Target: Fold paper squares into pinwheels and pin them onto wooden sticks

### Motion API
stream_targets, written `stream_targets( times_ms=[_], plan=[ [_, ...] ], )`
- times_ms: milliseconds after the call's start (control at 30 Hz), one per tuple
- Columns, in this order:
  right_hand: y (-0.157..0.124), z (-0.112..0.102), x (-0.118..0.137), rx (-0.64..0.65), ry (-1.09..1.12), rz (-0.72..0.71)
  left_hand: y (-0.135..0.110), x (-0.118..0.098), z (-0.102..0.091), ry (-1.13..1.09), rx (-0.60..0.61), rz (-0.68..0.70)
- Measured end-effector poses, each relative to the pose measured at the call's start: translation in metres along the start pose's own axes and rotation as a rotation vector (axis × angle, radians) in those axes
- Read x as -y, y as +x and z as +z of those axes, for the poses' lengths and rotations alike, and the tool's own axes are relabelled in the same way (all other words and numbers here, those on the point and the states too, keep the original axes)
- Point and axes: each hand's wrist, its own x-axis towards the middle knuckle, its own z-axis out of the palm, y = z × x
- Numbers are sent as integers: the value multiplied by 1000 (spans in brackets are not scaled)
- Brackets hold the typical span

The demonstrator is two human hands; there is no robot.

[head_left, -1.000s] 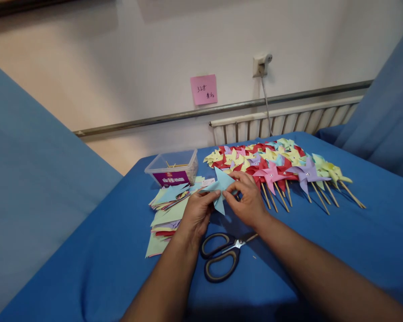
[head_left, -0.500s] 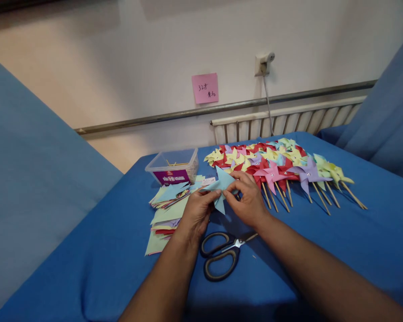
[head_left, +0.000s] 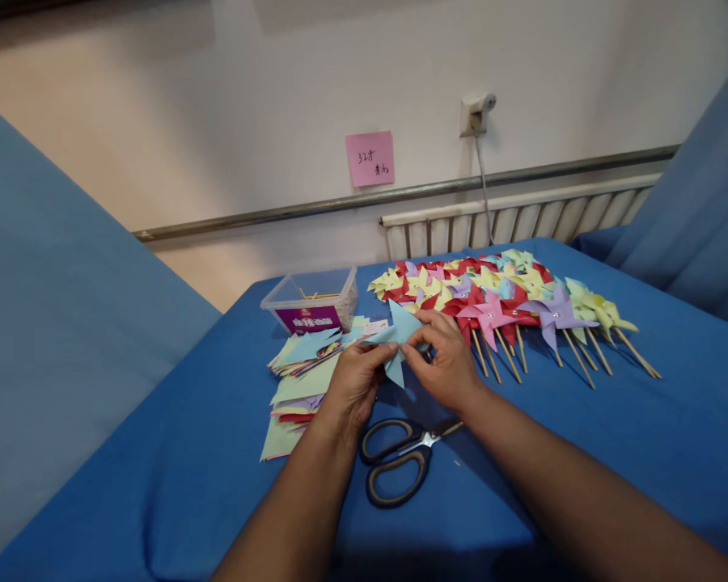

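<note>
A light-blue paper pinwheel (head_left: 404, 321) is held between both hands above the table, its blades folded toward the middle. My left hand (head_left: 362, 373) pinches it at the lower left, with the thumb near its centre. My right hand (head_left: 442, 356) grips it from the right, thumb and fingers closed by the centre; what lies under these fingertips is too small to make out. Below the hands, scissors (head_left: 409, 457) with dark handles lie on the blue cloth. Stacks of coloured paper (head_left: 306, 376) lie left of my left hand.
Behind the paper stands a clear plastic box (head_left: 309, 299) with thin sticks inside. Several finished pinwheels (head_left: 491, 315) on wooden sticks cover the table's back right. A pink note (head_left: 370, 159) is on the wall, above a metal pipe (head_left: 279, 216) and a radiator (head_left: 522, 214).
Both hands keep their hold on the light-blue pinwheel, with hardly any movement. The whole view has shifted very slightly.
</note>
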Motion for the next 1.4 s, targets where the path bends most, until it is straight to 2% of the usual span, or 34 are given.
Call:
stream_targets(
  times_ms=[700, 800, 900, 967, 1133, 1233, 1400],
  plan=[
    [-1, 3, 2, -3, 37, 52, 1, 3, -3, 67, -1, 23],
    [1, 3, 0, -26, 170, 111, 1, 2, -7, 207, -28, 16],
    [7, -2, -3, -56, 375, 255, 0, -1, -8, 393, -48, 13],
    [12, -7, -5, 10, 458, 307, -1, -3, -6, 483, -18, 37],
    [17, -20, -11, 381, 436, 316, -4, -2, -1, 623, 108, 106],
    [16, -20, -16, 435, 404, 344, -5, -2, -2, 689, 128, 116],
    [16, -15, -20, 428, 401, 390, -2, 0, -6, 783, 105, 119]
  ],
)
